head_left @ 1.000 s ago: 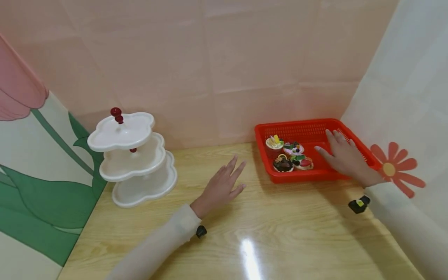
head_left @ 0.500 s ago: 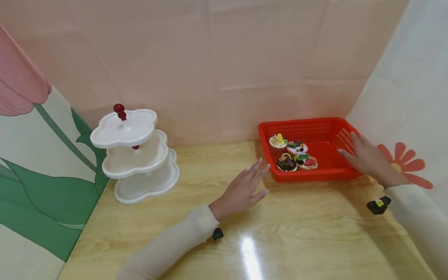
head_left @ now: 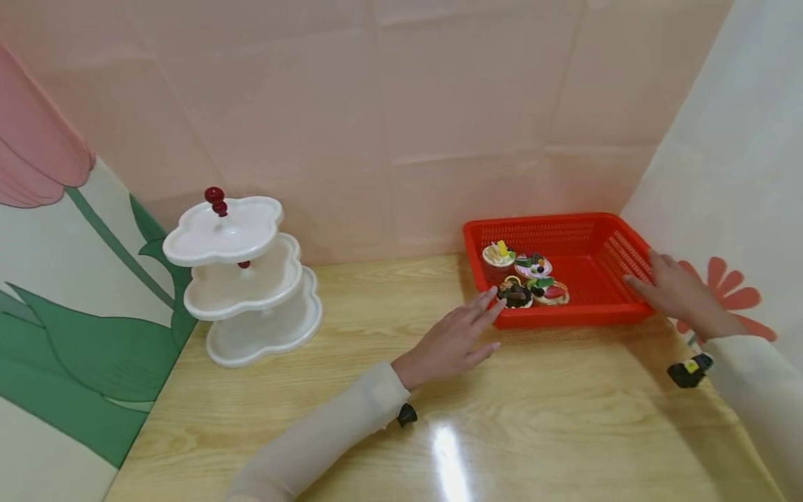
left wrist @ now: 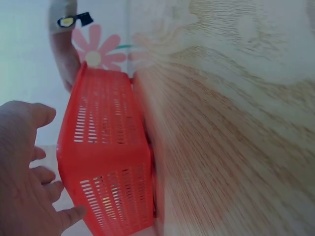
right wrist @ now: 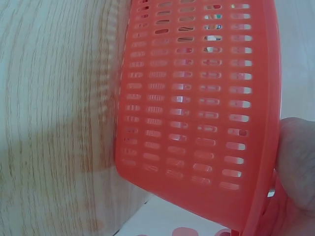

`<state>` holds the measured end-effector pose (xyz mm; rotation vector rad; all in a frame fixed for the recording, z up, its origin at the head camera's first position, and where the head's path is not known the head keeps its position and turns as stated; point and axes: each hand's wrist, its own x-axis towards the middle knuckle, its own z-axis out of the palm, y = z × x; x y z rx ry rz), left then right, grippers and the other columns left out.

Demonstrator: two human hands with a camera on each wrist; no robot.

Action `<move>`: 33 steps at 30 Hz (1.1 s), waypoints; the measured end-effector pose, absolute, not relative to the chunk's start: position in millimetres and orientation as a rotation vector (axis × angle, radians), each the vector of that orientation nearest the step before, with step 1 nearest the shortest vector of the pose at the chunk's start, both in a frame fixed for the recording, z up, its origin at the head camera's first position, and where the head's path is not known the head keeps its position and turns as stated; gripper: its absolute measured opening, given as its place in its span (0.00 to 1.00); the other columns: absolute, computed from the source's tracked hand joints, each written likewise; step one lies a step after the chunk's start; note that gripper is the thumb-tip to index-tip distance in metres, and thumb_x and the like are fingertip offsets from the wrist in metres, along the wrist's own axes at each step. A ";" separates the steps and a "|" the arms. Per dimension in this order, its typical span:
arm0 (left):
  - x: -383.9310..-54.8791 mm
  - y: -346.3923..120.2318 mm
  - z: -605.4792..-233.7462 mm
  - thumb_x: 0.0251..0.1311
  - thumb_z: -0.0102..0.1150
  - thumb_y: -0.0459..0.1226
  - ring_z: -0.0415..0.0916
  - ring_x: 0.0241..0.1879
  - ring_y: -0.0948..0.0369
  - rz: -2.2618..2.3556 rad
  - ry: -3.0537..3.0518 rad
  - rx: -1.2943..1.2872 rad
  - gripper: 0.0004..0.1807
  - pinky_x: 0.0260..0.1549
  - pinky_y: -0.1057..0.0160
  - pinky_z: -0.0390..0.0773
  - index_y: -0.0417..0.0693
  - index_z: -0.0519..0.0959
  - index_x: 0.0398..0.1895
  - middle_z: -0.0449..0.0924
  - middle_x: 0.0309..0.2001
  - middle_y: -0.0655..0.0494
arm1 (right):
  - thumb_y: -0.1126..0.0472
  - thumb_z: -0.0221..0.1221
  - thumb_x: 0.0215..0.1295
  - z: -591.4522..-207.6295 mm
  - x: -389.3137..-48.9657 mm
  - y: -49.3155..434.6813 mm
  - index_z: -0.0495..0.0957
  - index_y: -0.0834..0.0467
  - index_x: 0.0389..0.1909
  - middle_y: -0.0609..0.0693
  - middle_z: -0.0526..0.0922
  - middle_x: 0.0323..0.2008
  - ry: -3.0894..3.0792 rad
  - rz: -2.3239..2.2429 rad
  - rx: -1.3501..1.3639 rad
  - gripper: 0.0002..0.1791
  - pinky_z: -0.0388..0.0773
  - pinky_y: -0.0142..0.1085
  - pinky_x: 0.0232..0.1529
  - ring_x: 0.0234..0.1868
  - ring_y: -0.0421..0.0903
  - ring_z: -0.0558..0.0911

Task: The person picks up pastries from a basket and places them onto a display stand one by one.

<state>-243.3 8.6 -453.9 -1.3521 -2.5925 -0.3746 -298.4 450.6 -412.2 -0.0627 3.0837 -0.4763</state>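
A red plastic basket stands at the table's back right. Several small dessert pieces lie in its left part: a cup with cream, a pink tart, a dark chocolate one and a strawberry tart. My left hand is at the basket's front left corner, fingers spread and fairly straight; in the left wrist view its fingers are beside the basket wall, and contact is unclear. My right hand is at the right rim, its thumb near the edge; the right wrist view shows the hand against the rim.
On the left stands a white three-tier stand with cloud-shaped trays and a dark red knob. A pink sheet hangs behind the wooden table. Printed panels border both sides.
My left hand has moved right, up to the basket's left front corner. My right hand has shifted from above the basket's inside to its right rim.
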 end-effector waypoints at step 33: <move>-220.8 -18.9 -453.0 0.76 0.49 0.52 0.32 0.80 0.58 -0.271 -2.697 -1.367 0.43 0.73 0.44 0.52 0.50 0.41 0.83 0.37 0.83 0.53 | 0.36 0.49 0.73 -421.9 -273.9 421.7 0.51 0.76 0.72 0.84 0.59 0.63 3.209 -0.339 -0.027 0.50 0.78 0.69 0.34 0.51 0.81 0.71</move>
